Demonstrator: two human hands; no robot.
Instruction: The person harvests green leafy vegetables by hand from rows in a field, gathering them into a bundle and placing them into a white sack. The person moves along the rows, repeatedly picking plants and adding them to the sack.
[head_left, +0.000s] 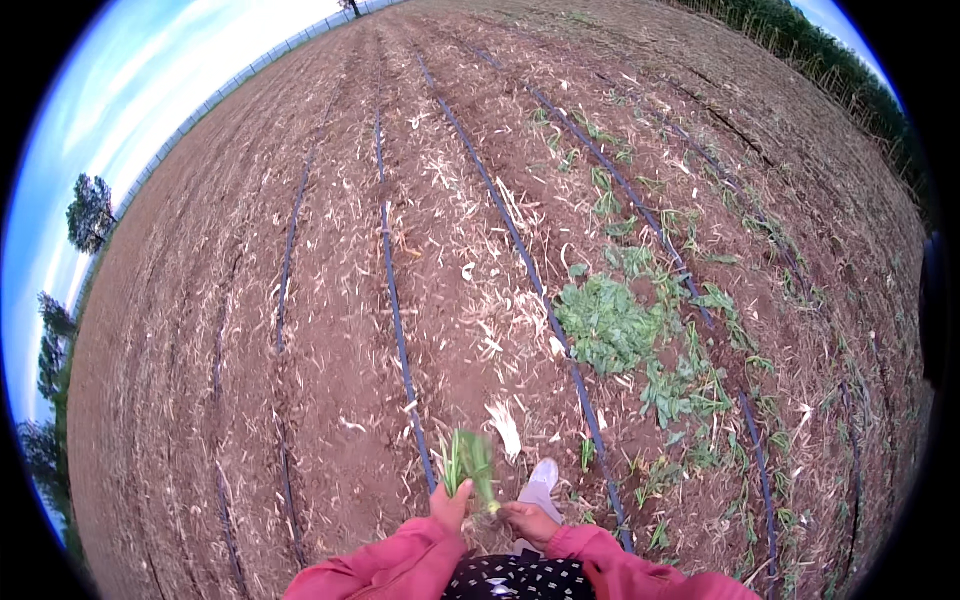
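My left hand (450, 507) is closed around a small bunch of green leafy plants (452, 466) whose tops point away from me. Close beside it, my right hand (531, 520) pinches the pale root end of another green plant (480, 466), its leaves blurred and lying against the bunch. Below the hands, a patterned dark cloth (517, 579) covers my lap or waist. A light-coloured shoe (541, 484) rests on the soil just beyond my right hand.
Dark drip-irrigation lines (517, 232) run lengthwise over brown soil strewn with dry stalks. A heap of green leaves (607, 322) lies ahead to the right, near wilted plants (675, 394). A pale bundle of dry husk (505, 429) lies just ahead. Tall crops (817, 67) edge the field.
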